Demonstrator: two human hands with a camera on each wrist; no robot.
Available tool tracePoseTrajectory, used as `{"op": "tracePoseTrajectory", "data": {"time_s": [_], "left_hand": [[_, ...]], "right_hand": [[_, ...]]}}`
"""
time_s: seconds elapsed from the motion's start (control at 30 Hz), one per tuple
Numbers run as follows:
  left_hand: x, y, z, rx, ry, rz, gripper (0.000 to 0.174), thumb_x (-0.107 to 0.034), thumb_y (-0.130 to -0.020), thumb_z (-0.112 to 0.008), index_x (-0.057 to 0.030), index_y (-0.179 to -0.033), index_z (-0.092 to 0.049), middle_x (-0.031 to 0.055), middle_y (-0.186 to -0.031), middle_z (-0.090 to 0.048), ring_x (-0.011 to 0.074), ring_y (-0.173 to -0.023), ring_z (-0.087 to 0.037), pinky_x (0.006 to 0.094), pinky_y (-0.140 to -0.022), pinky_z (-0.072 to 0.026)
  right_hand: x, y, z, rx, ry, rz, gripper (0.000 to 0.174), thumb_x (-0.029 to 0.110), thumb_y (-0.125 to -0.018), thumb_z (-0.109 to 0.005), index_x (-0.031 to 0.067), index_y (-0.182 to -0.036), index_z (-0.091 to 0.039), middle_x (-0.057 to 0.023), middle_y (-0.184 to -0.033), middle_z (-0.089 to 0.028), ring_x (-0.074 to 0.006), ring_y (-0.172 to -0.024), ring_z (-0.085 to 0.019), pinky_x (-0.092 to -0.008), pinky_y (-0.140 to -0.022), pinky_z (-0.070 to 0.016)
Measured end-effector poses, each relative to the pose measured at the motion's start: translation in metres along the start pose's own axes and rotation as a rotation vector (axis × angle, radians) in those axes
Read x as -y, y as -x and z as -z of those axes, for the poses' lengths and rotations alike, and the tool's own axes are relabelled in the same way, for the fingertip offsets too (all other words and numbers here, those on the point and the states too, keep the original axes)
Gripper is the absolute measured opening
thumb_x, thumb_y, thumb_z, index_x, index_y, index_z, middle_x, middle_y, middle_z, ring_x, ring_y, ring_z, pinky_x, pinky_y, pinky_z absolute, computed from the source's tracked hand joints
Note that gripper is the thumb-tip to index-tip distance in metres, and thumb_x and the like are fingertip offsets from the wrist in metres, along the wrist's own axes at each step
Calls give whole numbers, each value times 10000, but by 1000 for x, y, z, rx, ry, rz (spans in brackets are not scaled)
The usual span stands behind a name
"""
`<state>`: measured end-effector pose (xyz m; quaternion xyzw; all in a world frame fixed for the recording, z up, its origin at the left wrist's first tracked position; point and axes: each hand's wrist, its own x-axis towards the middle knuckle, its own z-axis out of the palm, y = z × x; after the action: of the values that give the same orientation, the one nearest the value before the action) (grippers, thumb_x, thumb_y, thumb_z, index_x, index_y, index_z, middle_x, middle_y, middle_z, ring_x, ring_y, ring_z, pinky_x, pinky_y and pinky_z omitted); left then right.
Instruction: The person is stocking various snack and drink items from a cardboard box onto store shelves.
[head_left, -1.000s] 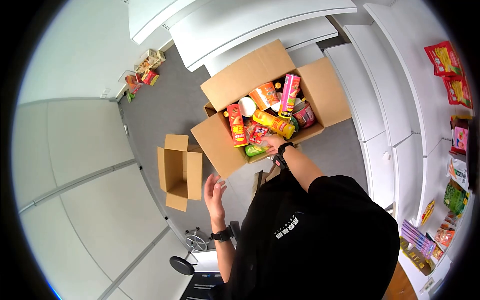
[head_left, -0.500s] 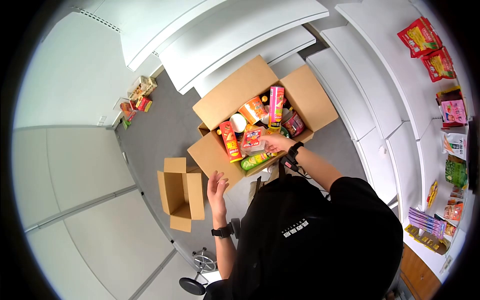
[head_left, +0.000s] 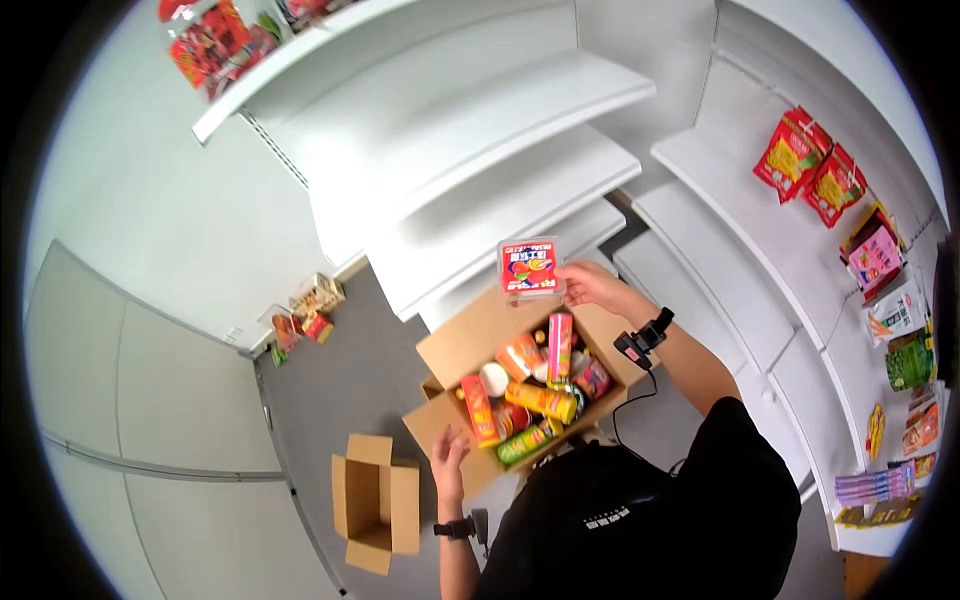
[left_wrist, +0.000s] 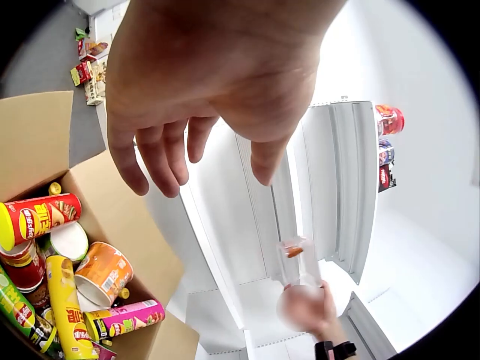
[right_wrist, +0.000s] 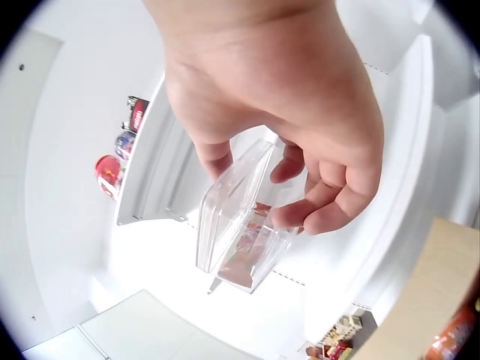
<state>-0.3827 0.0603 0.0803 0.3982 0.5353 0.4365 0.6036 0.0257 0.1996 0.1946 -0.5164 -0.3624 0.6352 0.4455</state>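
Spanning the background, white shelves (head_left: 500, 110) stand beyond a large carton (head_left: 615, 345), whose back flap (head_left: 475, 330) lies between them and its snack tubes (head_left: 560, 345); a smaller carton (head_left: 405, 510) sits nearby. The left hand (head_left: 449, 462) hovers relaxed; the right hand (head_left: 597, 288) pinches a clear plastic box (head_left: 530, 268) before those shelves.

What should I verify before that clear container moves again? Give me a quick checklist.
1. Right hand gripping the clear container: ok, pinched between thumb and fingers.
2. Container out of the large carton: ok, held above it.
3. Left hand free: ok, fingers apart, holding nothing.
4. Container's red label readable from the head camera: ok, facing up towards it.
5. Lid fully sealed: cannot tell.
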Motion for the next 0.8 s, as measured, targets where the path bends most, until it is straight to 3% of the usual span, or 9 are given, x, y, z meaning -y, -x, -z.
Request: {"op": "tracePoseTrajectory", "data": {"time_s": [0.13,0.3,0.47,0.73,0.77,0.8], "left_hand": [[-2,-1,-7,-37,46,-10,490,-204,-910,-611,-15,-1332,-449,127,-1239,-545,203,-1054,-576,332,-880,-482],[10,-3,-15,-64,90,-29,473,-239,-919,-596,-49,-1329,-457,93,-1215,-560,185,-1021,-588,344,-860,-498],[7,-2,-26,-65,115,-42,485,-248,-916,-604,-39,-1327,-454,101,-1214,-560,180,-1016,-590,338,-858,-496],[11,-14,-35,-69,200,-71,457,-195,-914,-607,13,-1291,-453,118,-1165,-577,195,-1033,-577,340,-868,-506],[13,-16,-37,-72,216,-77,480,-222,-910,-618,-22,-1313,-451,84,-1140,-598,137,-902,-613,292,-788,-511],[9,-18,-41,-79,217,-79,476,-221,-910,-618,-18,-1307,-453,84,-1136,-600,137,-903,-612,292,-787,-511]], "right_hand": [[82,7,5,48,18,152,413,420,-870,-606,41,-1003,-511,-46,-820,-583,-109,-659,-565,-249,-610,-486],[157,25,-1,49,75,242,382,419,-887,-583,51,-971,-531,-46,-799,-588,-116,-656,-546,-255,-625,-473],[197,33,4,76,44,292,406,397,-898,-562,20,-1048,-537,-101,-874,-616,-139,-696,-548,-287,-678,-478],[255,41,19,48,59,342,420,434,-897,-550,41,-1039,-520,-88,-841,-619,-119,-659,-542,-263,-641,-481],[265,44,20,34,52,366,410,433,-891,-556,43,-1008,-519,-89,-831,-619,-116,-652,-539,-257,-637,-481],[275,45,22,20,44,388,401,433,-884,-561,45,-977,-518,-90,-821,-619,-113,-646,-536,-251,-633,-482]]}}
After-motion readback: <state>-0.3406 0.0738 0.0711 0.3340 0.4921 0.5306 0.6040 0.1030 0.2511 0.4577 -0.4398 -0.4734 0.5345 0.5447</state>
